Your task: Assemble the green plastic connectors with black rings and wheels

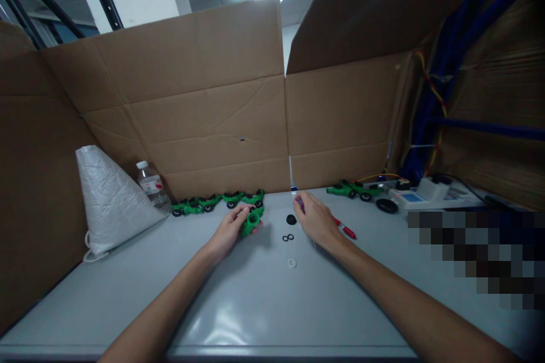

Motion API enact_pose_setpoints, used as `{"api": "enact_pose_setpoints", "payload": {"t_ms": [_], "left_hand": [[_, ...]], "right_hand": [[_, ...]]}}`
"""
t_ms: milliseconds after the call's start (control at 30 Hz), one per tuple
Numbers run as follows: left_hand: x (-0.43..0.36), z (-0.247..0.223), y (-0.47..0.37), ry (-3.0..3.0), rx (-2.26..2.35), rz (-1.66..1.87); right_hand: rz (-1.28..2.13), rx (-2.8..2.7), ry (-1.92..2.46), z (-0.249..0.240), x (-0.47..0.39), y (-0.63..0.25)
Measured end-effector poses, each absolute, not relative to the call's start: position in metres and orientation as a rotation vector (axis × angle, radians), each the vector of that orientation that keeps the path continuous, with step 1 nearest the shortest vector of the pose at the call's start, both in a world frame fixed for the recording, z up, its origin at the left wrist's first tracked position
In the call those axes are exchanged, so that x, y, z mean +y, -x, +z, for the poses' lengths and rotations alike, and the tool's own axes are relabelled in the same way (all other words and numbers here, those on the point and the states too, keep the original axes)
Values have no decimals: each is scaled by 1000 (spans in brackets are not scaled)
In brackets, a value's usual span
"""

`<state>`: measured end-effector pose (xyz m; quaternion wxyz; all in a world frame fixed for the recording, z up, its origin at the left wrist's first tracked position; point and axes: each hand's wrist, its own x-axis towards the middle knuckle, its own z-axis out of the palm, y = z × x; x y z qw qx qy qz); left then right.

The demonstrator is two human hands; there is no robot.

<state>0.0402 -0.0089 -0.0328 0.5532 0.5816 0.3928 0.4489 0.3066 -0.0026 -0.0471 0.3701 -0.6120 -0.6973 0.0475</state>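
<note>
Far left: bag [114, 204], bottle [154, 188], then green cars [217, 199] lined along the cardboard [213, 119]. Left hand [232, 228]: fingers closed on green part [252, 220], round opening facing camera. Mid-table: black disc [291, 219], two black rings [285, 238], white ring [292, 263]. Right hand [315, 218]: fingers curled at purplish item [300, 203], can't tell if gripped. Red pen [348, 231] just right.

Open counter [272, 312] at near edge, between forearms [179, 295]. Left hand [232, 224] to right hand [314, 218]: passable above black disc [291, 219], small rings [283, 238]. Cardboard wall [204, 125] bars back; white bag [110, 204], bottle [153, 186] block left.
</note>
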Motion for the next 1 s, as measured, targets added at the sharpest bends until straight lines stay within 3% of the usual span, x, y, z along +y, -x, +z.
{"api": "enact_pose_setpoints", "payload": {"t_ms": [333, 1000], "left_hand": [[-17, -25, -47, -1236, 888, 1102], [-19, -27, -47, -1165, 907, 1114]], "right_hand": [[15, -2040, 1873, -50, -1, -316], [21, -2121, 1994, -46, -6, -327]]}}
